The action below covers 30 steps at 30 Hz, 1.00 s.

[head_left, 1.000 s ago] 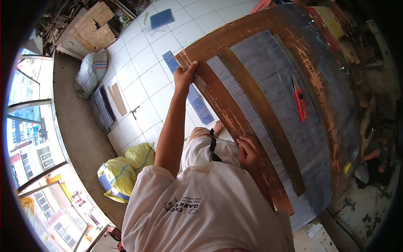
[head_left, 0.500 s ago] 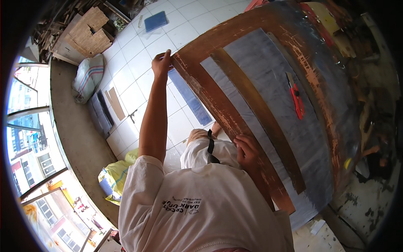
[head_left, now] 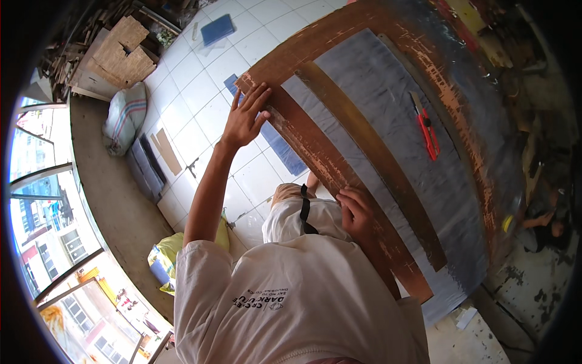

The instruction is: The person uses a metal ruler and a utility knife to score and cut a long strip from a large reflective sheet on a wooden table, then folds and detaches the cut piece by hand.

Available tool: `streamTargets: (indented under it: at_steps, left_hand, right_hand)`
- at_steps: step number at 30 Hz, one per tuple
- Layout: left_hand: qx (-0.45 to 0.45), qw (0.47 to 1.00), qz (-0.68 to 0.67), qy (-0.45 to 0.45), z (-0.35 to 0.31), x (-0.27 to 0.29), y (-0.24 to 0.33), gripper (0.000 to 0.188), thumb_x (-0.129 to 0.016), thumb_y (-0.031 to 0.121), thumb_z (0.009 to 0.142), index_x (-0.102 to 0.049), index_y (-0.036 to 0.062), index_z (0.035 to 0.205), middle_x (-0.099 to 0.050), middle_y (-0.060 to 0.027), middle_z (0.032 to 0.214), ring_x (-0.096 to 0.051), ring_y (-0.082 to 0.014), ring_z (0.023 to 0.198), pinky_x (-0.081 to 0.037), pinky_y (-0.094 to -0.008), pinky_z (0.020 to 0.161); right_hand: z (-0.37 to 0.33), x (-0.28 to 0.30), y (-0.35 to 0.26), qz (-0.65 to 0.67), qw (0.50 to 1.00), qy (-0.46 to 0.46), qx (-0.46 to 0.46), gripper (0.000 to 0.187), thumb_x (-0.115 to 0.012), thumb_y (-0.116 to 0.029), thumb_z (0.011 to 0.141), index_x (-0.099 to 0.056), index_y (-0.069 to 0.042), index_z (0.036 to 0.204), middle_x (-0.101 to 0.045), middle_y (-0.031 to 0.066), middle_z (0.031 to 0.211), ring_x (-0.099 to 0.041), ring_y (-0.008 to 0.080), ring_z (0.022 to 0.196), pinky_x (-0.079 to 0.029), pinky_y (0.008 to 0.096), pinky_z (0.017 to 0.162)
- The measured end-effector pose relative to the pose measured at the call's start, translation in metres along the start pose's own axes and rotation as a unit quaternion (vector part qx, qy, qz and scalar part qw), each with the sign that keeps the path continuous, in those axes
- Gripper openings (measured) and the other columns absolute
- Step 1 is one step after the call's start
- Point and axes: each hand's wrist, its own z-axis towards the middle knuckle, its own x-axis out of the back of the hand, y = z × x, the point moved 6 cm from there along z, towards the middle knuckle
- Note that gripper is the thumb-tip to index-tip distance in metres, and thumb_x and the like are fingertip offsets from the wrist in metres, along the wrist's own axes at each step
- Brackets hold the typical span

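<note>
My left hand (head_left: pixel 245 118) is open, its spread fingers lying on the far left corner of a worn brown wooden tabletop (head_left: pixel 303 136). At the near edge of the same tabletop rests my right hand (head_left: pixel 356 212), fingers slightly bent with the tips on the wood and nothing visible in them. A grey-blue sheet (head_left: pixel 388 121) is spread over the wood. Along it, roughly parallel to the near edge, lies a long brownish flat strip (head_left: pixel 364 151). Beyond the strip a red utility knife (head_left: pixel 428 134) lies on the sheet with its blade out. Neither hand touches the knife.
Clear plastic covers the table's far right side. Blue sheets (head_left: pixel 217 30) lie on the white tiled floor (head_left: pixel 194 100). By the left wall stand a white striped sack (head_left: pixel 125 115), a yellow sack (head_left: pixel 173 255) and scrap boards (head_left: pixel 124 51). At right, another person's arm (head_left: pixel 538 219) shows.
My left hand has come from the corner's outer edge onto the top of the tabletop, its fingers now spread. My right hand stays at the near edge. The whole view has shifted slightly.
</note>
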Motion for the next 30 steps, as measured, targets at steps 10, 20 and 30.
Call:
streamTargets:
  at_steps: [10, 20, 30]
  left_hand:
    - [-0.056, 0.997, 0.032, -0.041, 0.003, 0.010, 0.001, 0.070, -0.032, 0.056, 0.108, -0.033, 0.0103, 0.161, -0.030, -0.0135, 0.168, -0.021, -0.0332, 0.157, -0.008, -0.0570, 0.126]
    - [-0.050, 0.989, 0.100, -0.092, -0.017, -0.001, -0.002, 0.066, -0.039, 0.055, 0.107, -0.034, 0.0175, 0.161, -0.029, -0.0073, 0.169, -0.022, -0.0258, 0.157, -0.008, -0.0555, 0.128]
    - [-0.002, 0.988, 0.147, -0.047, -0.032, -0.013, 0.009, 0.063, -0.041, 0.054, 0.106, -0.039, 0.0203, 0.159, -0.032, -0.0090, 0.168, -0.025, -0.0281, 0.156, -0.005, -0.0591, 0.126]
  right_hand:
    - [-0.005, -0.001, 0.005, 0.012, 1.000, -0.005, -0.001, 0.026, -0.062, 0.009, 0.085, -0.073, 0.000, 0.107, -0.069, 0.0142, 0.115, -0.066, 0.0342, 0.115, -0.054, 0.0432, 0.098]
    - [-0.004, 0.001, 0.006, 0.020, 1.000, 0.006, 0.004, 0.025, -0.062, 0.009, 0.086, -0.072, 0.000, 0.107, -0.070, 0.0138, 0.115, -0.066, 0.0341, 0.113, -0.054, 0.0434, 0.098]
    - [-0.006, 0.003, 0.007, 0.020, 1.000, 0.007, -0.013, 0.023, -0.063, 0.008, 0.087, -0.072, 0.000, 0.107, -0.070, 0.0127, 0.115, -0.066, 0.0325, 0.113, -0.055, 0.0412, 0.097]
